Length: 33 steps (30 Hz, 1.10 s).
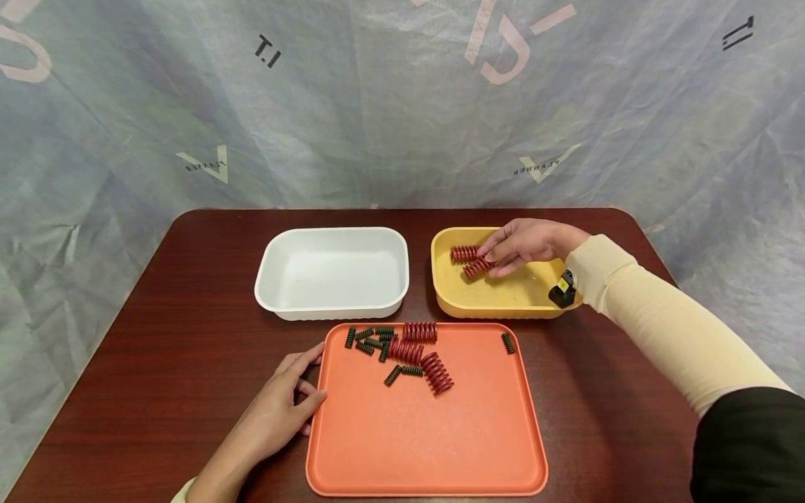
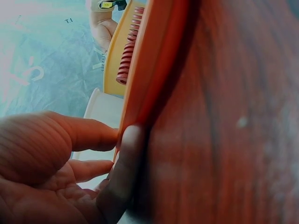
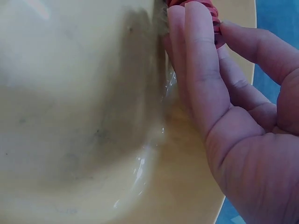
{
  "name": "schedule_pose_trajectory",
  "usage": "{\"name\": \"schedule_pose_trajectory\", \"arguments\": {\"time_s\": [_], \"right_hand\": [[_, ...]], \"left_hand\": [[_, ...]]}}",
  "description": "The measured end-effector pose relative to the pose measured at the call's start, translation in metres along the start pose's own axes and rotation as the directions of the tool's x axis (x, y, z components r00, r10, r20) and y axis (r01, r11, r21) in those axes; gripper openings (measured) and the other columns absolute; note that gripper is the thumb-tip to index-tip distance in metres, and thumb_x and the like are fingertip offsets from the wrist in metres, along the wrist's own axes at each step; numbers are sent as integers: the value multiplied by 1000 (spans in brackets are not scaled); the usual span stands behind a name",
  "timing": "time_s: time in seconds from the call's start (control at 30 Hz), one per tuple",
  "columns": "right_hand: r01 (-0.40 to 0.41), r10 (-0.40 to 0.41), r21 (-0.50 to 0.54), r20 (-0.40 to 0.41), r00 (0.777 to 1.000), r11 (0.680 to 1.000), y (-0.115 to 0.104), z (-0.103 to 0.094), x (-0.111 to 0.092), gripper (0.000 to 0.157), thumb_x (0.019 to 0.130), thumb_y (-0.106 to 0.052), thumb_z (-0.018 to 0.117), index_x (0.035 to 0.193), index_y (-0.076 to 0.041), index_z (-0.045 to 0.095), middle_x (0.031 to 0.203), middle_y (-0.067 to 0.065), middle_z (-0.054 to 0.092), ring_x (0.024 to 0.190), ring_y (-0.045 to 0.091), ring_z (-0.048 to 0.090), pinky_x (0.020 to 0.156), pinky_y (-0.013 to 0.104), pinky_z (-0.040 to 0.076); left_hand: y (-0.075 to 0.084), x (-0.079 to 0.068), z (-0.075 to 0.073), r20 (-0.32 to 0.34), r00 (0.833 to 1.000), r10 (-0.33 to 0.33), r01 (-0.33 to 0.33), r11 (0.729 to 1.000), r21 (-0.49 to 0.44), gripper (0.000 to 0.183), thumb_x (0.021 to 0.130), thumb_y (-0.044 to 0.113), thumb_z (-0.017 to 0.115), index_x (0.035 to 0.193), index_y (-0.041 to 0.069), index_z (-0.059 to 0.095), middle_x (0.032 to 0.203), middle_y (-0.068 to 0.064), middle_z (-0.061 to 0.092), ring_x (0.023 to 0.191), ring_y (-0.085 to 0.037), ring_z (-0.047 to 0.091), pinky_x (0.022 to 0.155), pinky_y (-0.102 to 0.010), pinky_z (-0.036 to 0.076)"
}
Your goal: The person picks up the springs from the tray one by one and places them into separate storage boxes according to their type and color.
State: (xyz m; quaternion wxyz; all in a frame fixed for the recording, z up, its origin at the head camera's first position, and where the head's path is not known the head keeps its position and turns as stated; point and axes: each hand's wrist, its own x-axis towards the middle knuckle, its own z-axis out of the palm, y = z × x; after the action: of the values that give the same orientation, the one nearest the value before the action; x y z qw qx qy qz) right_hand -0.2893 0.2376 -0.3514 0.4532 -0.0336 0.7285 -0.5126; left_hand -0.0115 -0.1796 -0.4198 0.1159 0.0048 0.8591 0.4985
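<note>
In the head view my right hand (image 1: pixel 528 241) is inside the yellow bin (image 1: pixel 509 311), its thumb and fingertips pinching a red coil spring (image 1: pixel 476 268). Another red spring (image 1: pixel 462 254) lies beside it in the bin. The right wrist view shows the pinched spring (image 3: pixel 212 11) only in part, behind the fingers. My left hand (image 1: pixel 277 409) grips the left rim of the orange tray (image 1: pixel 428 447), fingers on both sides of the edge in the left wrist view. On the tray lie three red springs (image 1: pixel 436 373) and several small dark green springs (image 1: pixel 411 371), mostly toward its far left.
A white bin (image 1: pixel 333 313) stands at the back left, beside the yellow one, with nothing visible inside. One green spring (image 1: pixel 508 343) lies apart near the tray's far right corner. Everything rests on a dark red-brown wooden table (image 1: pixel 157 363), with a printed curtain behind it.
</note>
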Motion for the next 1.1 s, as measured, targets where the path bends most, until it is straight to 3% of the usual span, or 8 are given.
{"name": "schedule_pose_trajectory", "arguments": {"time_s": [0.57, 0.8, 1.1], "right_hand": [[25, -25, 10, 39, 999, 1000, 9, -2, -7, 48, 108, -2, 52, 151, 13, 39, 149, 31, 45, 117, 37, 66, 106, 47, 50], [52, -52, 10, 0, 999, 999, 9, -3, -17, 48, 107, -4, 54, 150, 13, 40, 148, 29, 49, 120, 36, 64, 108, 49, 49], [98, -99, -24, -28, 995, 995, 0, 1, -34, 51, 106, -7, 58, 151, 9, 42, 158, 24, 38, 131, 37, 56, 109, 51, 49]], "left_hand": [[0, 0, 1, -2, 1000, -10, 10, 1000, -1, 73, 95, -2, 71, 158, 19, 42, 143, -8, 47, 84, -14, 65, 50, -32, 60], [-1, 0, 2, -3, 1000, -15, 15, 1000, -17, 73, 95, -2, 72, 158, 21, 42, 143, -7, 46, 85, -14, 66, 50, -32, 60], [-2, 1, 2, -2, 1000, -22, 22, 999, -29, 73, 95, -1, 72, 158, 21, 42, 145, -6, 46, 86, -15, 66, 50, -32, 60]]}}
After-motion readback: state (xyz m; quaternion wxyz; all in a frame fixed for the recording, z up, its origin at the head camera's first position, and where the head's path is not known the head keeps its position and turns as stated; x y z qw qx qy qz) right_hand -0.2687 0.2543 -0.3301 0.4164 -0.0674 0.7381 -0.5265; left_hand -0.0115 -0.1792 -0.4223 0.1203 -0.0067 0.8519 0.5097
